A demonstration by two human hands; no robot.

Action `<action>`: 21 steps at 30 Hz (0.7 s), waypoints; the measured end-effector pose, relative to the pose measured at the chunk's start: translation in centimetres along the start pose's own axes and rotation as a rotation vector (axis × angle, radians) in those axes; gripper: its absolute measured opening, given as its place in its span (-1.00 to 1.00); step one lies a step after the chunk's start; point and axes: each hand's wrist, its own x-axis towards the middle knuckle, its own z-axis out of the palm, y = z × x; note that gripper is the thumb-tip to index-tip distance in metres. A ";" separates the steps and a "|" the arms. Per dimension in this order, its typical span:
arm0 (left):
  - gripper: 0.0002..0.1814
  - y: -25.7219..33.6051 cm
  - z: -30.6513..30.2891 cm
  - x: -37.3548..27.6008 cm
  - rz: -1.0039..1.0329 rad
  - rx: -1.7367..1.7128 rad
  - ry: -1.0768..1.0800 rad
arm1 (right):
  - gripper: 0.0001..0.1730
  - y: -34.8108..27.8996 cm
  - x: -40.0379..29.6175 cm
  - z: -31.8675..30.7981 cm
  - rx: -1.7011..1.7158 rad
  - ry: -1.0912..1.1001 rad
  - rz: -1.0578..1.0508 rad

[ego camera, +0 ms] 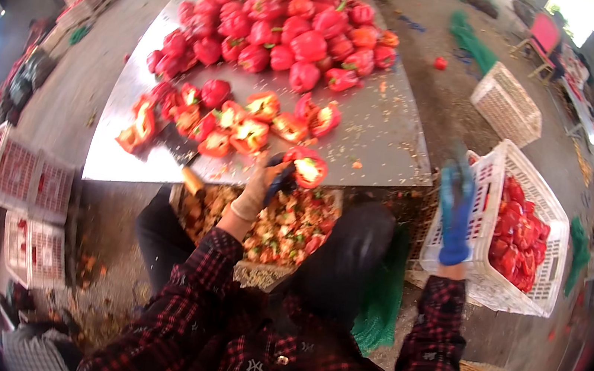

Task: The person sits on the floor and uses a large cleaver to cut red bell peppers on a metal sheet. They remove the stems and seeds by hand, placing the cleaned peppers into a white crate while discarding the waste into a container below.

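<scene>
My left hand (269, 182), in a pale glove with dark fingers, grips a cut red bell pepper half (307, 169) at the near edge of the metal table (393, 142). To the right, my right hand (455, 212), in a blue glove and blurred, has its fingers spread beside a white plastic crate (488, 210) that holds red pepper pieces (518, 234). Opened peppers (247, 134) lie on the table in front of a big heap of whole red bell peppers (294, 33). A knife with a wooden handle (193, 181) rests over the table's near edge, left of my left hand.
Between my knees stands a container (263, 274) full of pepper cores and scraps (280, 228). Green netting (380, 303) hangs by my right leg. Another crate (507, 103) lies farther right on the floor. Stacked crates (23, 172) stand left, with a person (42, 349) at lower left.
</scene>
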 end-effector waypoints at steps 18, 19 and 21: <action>-0.39 -2.9 7.4 -8.9 0.443 1.188 0.328 | -0.50 -2.9 -14.0 20.4 0.864 -0.321 0.531; -0.39 -1.5 7.9 -9.2 0.248 1.057 0.271 | -0.49 -3.9 -13.6 20.1 0.975 -0.290 0.630; -0.40 -1.5 7.7 -9.0 0.163 0.798 0.164 | -0.48 -6.2 -12.6 19.3 1.192 -0.223 0.828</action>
